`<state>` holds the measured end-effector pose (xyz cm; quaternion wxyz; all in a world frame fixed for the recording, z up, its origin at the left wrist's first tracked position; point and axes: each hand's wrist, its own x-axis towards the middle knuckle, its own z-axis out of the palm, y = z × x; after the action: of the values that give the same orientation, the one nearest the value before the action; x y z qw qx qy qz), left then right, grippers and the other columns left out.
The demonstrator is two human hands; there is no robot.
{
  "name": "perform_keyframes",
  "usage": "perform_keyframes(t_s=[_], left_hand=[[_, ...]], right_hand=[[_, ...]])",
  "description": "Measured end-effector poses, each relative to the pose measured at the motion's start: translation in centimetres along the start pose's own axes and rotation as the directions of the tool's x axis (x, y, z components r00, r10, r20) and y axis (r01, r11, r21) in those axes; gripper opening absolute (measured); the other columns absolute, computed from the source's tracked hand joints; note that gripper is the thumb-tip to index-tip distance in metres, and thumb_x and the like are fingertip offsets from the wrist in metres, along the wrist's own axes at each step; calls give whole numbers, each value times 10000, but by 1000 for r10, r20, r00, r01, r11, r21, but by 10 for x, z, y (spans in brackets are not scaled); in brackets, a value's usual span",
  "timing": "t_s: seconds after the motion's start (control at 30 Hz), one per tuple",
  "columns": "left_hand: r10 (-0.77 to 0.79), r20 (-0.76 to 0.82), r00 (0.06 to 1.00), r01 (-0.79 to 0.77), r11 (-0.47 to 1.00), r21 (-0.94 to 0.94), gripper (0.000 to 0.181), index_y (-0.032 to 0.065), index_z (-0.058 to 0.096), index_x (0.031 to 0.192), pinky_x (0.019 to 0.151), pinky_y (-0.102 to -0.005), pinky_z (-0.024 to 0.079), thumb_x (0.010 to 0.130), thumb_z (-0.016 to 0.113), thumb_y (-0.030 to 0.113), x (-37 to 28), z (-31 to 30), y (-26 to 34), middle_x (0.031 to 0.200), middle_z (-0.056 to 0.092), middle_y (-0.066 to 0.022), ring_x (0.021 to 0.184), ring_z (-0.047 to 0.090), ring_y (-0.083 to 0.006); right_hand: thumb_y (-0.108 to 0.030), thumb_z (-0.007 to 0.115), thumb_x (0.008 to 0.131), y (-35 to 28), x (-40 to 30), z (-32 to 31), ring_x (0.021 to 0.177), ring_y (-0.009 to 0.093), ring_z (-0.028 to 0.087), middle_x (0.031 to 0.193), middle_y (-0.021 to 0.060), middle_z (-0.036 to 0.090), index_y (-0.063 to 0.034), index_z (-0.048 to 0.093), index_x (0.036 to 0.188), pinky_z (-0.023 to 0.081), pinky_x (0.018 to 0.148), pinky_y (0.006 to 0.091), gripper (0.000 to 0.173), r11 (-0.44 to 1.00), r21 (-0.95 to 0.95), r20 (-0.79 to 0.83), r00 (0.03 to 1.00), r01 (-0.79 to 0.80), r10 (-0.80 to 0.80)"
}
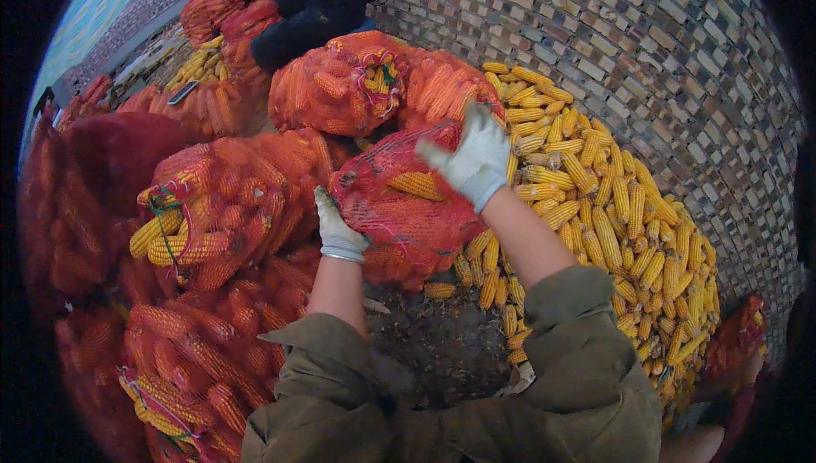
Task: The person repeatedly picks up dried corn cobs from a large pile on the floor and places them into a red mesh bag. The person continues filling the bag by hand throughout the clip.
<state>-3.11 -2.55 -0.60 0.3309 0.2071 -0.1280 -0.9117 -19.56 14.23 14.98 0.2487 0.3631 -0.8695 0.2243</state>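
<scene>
A red mesh sack (408, 221) lies before me, its upper part loose, with an ear of corn (415, 185) showing through the net. My left hand (338, 224), in a pale work glove, lies against the sack's left side; whether its fingers grip the net is hard to see. Gloved the same way, my right hand (473, 152) is spread over the upper right of this sack, thumb and fingers apart and slightly blurred. Behind it sits a full, tied sack of corn (319, 90).
Yellow corn ears (599, 208) are heaped on the right along a brick wall (612, 36). Filled mesh sacks (242, 202) crowd the left. A person (319, 4) in a white top is at the back. A phone-like object (183, 93) lies on sacks.
</scene>
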Motion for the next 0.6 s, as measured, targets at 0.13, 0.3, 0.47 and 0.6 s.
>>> perform_keyframes(t_s=[0.13,0.3,0.47,0.6], left_hand=[[-7,211,977,38,989,-143,652,185,603,1229,736,-427,541,849,525,709,7,11,5,1022,626,-71,844,571,-269],[-6,46,999,-17,868,496,704,83,579,1277,876,-438,513,842,611,635,-16,26,47,1138,629,-91,1021,600,-317],[527,423,738,-216,-409,887,855,-13,459,1388,1033,-427,414,805,666,576,-49,115,68,1287,550,-243,1195,522,-400],[230,762,605,-372,-765,526,1033,63,289,1500,1103,-495,309,705,777,507,-45,127,-9,1438,415,-224,1319,411,-375]], right_hand=[[-332,699,800,64,-21,65,1132,409,576,1212,283,590,-1,128,1519,431,990,481,976,975,-224,383,919,-1,89],[-139,549,831,141,2,119,783,297,632,901,136,661,-12,621,1024,525,710,421,242,-144,691,694,593,-709,409],[-185,541,864,93,6,122,763,280,645,872,131,676,-39,648,934,535,657,429,194,-384,572,819,527,-725,226],[-203,561,881,78,1,102,897,272,662,995,153,692,0,661,1036,539,820,419,275,-137,612,787,583,-779,202]])
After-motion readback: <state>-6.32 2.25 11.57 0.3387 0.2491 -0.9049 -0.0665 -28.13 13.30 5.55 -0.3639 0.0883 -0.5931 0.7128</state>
